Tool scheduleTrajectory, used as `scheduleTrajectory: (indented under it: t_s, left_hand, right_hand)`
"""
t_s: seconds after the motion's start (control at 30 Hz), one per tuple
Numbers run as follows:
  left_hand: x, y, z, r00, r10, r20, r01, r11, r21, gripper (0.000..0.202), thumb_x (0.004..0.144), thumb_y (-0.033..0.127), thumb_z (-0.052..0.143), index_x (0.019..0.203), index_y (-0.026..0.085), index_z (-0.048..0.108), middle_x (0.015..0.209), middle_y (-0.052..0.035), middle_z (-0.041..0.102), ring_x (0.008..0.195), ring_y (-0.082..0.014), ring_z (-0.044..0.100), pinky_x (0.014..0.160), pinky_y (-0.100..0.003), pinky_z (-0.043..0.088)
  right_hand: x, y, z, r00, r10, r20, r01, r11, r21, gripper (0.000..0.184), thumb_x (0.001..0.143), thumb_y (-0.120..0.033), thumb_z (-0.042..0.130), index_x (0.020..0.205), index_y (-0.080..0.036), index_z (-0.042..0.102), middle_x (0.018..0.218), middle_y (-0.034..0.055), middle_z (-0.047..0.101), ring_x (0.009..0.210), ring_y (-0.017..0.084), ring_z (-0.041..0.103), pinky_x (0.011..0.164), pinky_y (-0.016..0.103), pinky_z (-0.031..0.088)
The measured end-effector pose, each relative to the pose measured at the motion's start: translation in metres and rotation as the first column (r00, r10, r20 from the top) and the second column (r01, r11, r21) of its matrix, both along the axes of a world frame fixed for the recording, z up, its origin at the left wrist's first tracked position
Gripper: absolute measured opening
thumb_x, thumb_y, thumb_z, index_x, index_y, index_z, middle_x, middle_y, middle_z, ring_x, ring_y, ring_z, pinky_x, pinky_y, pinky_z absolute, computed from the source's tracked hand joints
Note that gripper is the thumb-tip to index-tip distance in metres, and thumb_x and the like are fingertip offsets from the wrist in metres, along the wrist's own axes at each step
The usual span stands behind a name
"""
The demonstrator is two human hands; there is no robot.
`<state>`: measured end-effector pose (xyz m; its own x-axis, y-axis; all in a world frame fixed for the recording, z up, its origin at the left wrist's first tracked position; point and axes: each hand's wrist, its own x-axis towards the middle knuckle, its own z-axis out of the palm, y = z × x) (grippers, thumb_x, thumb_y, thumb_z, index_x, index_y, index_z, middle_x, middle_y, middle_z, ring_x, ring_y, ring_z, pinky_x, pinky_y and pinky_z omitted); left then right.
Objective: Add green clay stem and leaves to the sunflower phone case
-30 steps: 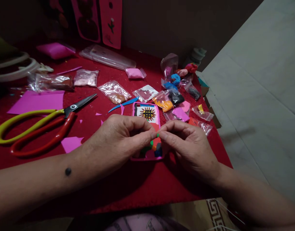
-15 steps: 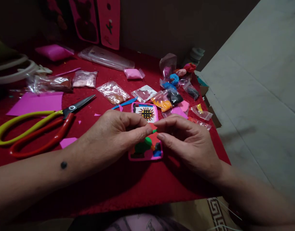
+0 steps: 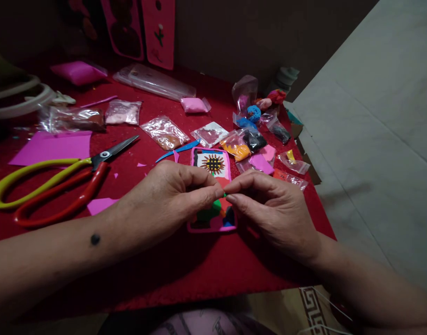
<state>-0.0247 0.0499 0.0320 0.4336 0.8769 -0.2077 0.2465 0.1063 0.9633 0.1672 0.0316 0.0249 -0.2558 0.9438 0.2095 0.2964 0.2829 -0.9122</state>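
Note:
Both my hands meet fingertip to fingertip just above a pink phone case [image 3: 213,177] lying on the red cloth [image 3: 185,265]. My left hand [image 3: 168,200] and my right hand [image 3: 269,209] are each closed in a pinch on a tiny green bit of clay [image 3: 224,195] held between them. The case carries a sunflower design at its far end and green, red, blue and pink clay patches at its near end, partly hidden by my fingers.
Large scissors [image 3: 56,181] with yellow and red handles lie at the left beside pink paper [image 3: 53,146]. A blue modelling tool [image 3: 178,150] sits behind the case. Several small bags of coloured clay [image 3: 255,139] are scattered behind and to the right. The cloth's edge drops off at the right.
My fingertips have drawn together into a tighter pinch over the case, and a speck of green now shows between them. The view shifted slightly.

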Motion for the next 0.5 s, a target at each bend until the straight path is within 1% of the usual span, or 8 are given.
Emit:
scheduleTrajectory:
  t_s: [0.07, 0.17, 0.27, 0.33, 0.37, 0.43, 0.5]
  left_hand:
    - [-0.001, 0.001, 0.000, 1.000, 0.001, -0.030, 0.000, 1.000, 0.029, 0.029, 0.083, 0.037, 0.063, 0.063, 0.017, 0.070, 0.053, 0.0018, 0.060, 0.049, -0.0081, 0.050, 0.044, -0.014, 0.038]
    - [-0.005, 0.004, 0.003, 0.995, 0.050, -0.089, -0.039, 0.992, 0.117, 0.028, 0.081, 0.038, 0.061, 0.063, 0.018, 0.070, 0.054, 0.0010, 0.059, 0.050, -0.0096, 0.049, 0.044, -0.017, 0.037]
    - [-0.009, 0.011, 0.006, 0.977, 0.129, -0.172, -0.082, 0.962, 0.259, 0.027, 0.080, 0.037, 0.060, 0.064, 0.018, 0.071, 0.052, 0.0016, 0.055, 0.049, -0.0094, 0.046, 0.043, -0.018, 0.033]
    - [-0.012, 0.017, 0.007, 0.958, 0.194, -0.211, -0.114, 0.933, 0.342, 0.029, 0.080, 0.037, 0.060, 0.061, 0.018, 0.069, 0.051, 0.0019, 0.052, 0.048, -0.0089, 0.043, 0.043, -0.018, 0.031]
    - [-0.013, 0.020, 0.007, 0.949, 0.227, -0.221, -0.133, 0.919, 0.371, 0.029, 0.081, 0.037, 0.060, 0.061, 0.018, 0.069, 0.051, 0.0021, 0.050, 0.049, -0.0088, 0.042, 0.043, -0.019, 0.030]
    - [-0.015, 0.024, 0.005, 0.937, 0.269, -0.224, -0.163, 0.902, 0.400, 0.028, 0.082, 0.037, 0.060, 0.062, 0.018, 0.069, 0.050, 0.0024, 0.048, 0.049, -0.0086, 0.041, 0.044, -0.019, 0.029]
    - [-0.017, 0.027, 0.004, 0.934, 0.279, -0.222, -0.174, 0.900, 0.399, 0.027, 0.082, 0.036, 0.060, 0.064, 0.018, 0.070, 0.050, 0.0027, 0.048, 0.047, -0.0086, 0.039, 0.043, -0.021, 0.028]
  right_hand:
    - [0.000, 0.000, 0.001, 1.000, -0.012, 0.011, 0.012, 1.000, -0.010, 0.005, 0.085, -0.016, 0.074, 0.084, -0.021, 0.076, 0.082, 0.0013, 0.075, 0.076, 0.015, 0.069, 0.072, 0.029, 0.056]
    - [0.002, 0.002, 0.005, 0.998, -0.047, 0.033, 0.048, 0.999, -0.023, 0.004, 0.084, -0.017, 0.075, 0.084, -0.021, 0.077, 0.084, 0.0014, 0.077, 0.078, 0.016, 0.070, 0.074, 0.030, 0.056]
    - [0.006, 0.012, 0.011, 0.995, -0.088, 0.045, 0.088, 0.996, -0.012, 0.007, 0.083, -0.015, 0.075, 0.082, -0.021, 0.077, 0.083, 0.0002, 0.077, 0.077, 0.015, 0.069, 0.073, 0.029, 0.055]
    - [0.010, 0.021, 0.013, 0.993, -0.095, 0.069, 0.097, 0.995, -0.027, 0.007, 0.082, -0.014, 0.075, 0.080, -0.021, 0.076, 0.079, -0.0006, 0.075, 0.074, 0.014, 0.068, 0.068, 0.027, 0.053]
    - [0.011, 0.027, 0.013, 0.992, -0.092, 0.087, 0.097, 0.994, -0.058, 0.006, 0.082, -0.015, 0.075, 0.080, -0.020, 0.076, 0.077, -0.0008, 0.075, 0.071, 0.014, 0.066, 0.063, 0.027, 0.051]
    - [0.012, 0.037, 0.011, 0.992, -0.046, 0.118, 0.060, 0.991, -0.117, 0.005, 0.081, -0.017, 0.074, 0.079, -0.020, 0.076, 0.072, -0.0015, 0.072, 0.064, 0.013, 0.062, 0.056, 0.026, 0.047]
    - [0.011, 0.044, 0.007, 0.990, 0.027, 0.139, -0.004, 0.987, -0.158, 0.006, 0.081, -0.015, 0.071, 0.079, -0.020, 0.075, 0.068, -0.0022, 0.071, 0.059, 0.012, 0.060, 0.055, 0.025, 0.045]
